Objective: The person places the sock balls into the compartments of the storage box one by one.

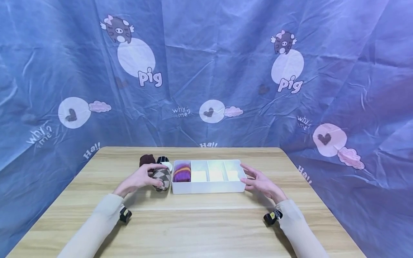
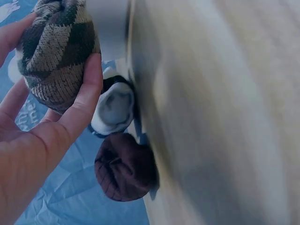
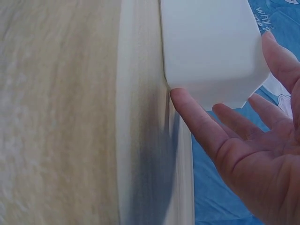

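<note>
1. Head view, left side: a pale sleeve (image 1: 93, 225) reaches over the wooden table (image 1: 193, 233), with a small black device (image 1: 125, 215) at the wrist.
2. Next comes the left hand (image 1: 139, 178), its fingers parted and curved round the sides of a checked bundle (image 1: 161, 180) of knitted cloth, which they grip just left of the box; the left wrist view shows this bundle raised off the table.
3. Beyond that hand, a dark maroon bundle (image 1: 147, 159) rests on the table, and just to its right sits a black-and-white bundle (image 1: 163, 159).
4. Near the middle stands a white box (image 1: 208, 187) with four compartments in a row; a purple bundle (image 1: 182, 175) with an orange stripe lies in the leftmost one.
5. At the box's right end is the right hand (image 1: 262, 184), its fingers spread and mostly straight, some tips touching the box.
6. Farther right, a patterned blue cloth (image 1: 371, 107) hangs beside the table; it also spans the back and left.
</note>
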`<act>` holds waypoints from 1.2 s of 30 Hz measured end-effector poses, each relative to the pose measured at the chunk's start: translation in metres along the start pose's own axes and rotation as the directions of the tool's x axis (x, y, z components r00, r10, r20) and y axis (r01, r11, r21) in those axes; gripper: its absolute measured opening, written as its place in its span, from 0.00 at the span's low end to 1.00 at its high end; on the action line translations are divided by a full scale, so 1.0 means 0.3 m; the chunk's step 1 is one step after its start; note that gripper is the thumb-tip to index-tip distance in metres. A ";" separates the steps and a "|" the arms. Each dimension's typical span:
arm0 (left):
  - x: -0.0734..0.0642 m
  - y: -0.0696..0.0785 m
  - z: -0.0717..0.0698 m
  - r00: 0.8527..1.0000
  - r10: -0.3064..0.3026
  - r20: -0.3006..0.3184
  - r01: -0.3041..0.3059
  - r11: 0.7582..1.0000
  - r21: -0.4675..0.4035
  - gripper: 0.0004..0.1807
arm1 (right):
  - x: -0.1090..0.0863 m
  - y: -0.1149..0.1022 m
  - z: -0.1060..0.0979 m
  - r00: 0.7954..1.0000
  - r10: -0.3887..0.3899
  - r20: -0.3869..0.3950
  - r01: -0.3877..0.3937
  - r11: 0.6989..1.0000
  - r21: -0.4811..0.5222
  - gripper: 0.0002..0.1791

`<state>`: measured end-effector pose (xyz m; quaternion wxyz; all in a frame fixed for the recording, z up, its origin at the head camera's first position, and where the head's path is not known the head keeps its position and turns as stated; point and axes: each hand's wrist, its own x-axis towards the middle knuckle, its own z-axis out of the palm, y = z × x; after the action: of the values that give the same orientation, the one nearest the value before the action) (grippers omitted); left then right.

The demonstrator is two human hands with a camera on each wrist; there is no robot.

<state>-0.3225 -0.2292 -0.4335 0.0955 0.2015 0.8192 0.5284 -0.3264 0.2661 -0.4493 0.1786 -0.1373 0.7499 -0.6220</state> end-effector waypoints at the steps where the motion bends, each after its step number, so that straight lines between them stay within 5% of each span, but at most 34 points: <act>1: 0.000 0.004 -0.005 1.000 -0.002 -0.009 0.002 1.000 -0.005 0.41 | 0.000 0.000 0.000 1.000 0.000 0.001 0.000 1.000 0.002 0.43; 13: 0.032 0.045 -0.014 0.997 0.008 -0.082 -0.019 0.992 -0.126 0.43 | 0.000 0.008 -0.006 1.000 0.011 -0.016 -0.012 1.000 -0.023 0.43; 20: 0.058 0.061 0.001 0.982 0.071 -0.173 -0.094 0.987 -0.132 0.40 | 0.002 0.006 -0.006 1.000 0.010 -0.016 -0.010 1.000 -0.023 0.43; 25: 0.085 0.069 0.032 0.967 0.098 -0.236 -0.138 0.978 -0.159 0.39 | 0.005 0.011 -0.009 1.000 0.012 -0.025 -0.012 1.000 -0.021 0.44; 36: 0.133 0.079 0.122 0.952 0.088 -0.292 -0.136 0.980 -0.147 0.39 | 0.005 0.022 0.000 1.000 0.012 -0.026 -0.012 1.000 -0.009 0.44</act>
<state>-0.3394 -0.1731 -0.4253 -0.0371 0.1612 0.7649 0.6226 -0.3275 0.2665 -0.4559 0.1720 -0.1255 0.7559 -0.6191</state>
